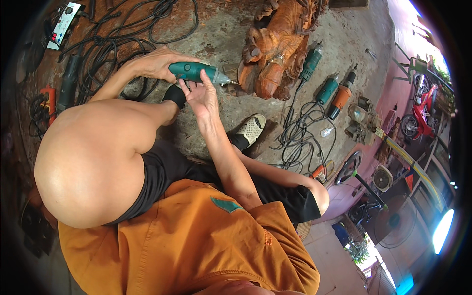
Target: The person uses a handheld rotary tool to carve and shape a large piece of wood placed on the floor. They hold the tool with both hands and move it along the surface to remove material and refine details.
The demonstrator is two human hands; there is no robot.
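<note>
Teal rotary tool (194,72) is gripped w/ left hand (156,63) fingers curled round; right hand (201,96) fingers spread under it, beside wood carving (275,49).

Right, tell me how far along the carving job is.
Looks done: the wooden carving already has deep shaped relief over most of what shows. In hand: the left hand holds the teal rotary tool, its tip at the carving's lower edge, with the right hand steadying it. Left: I cannot tell; three more power tools lie beside the carving.
</note>
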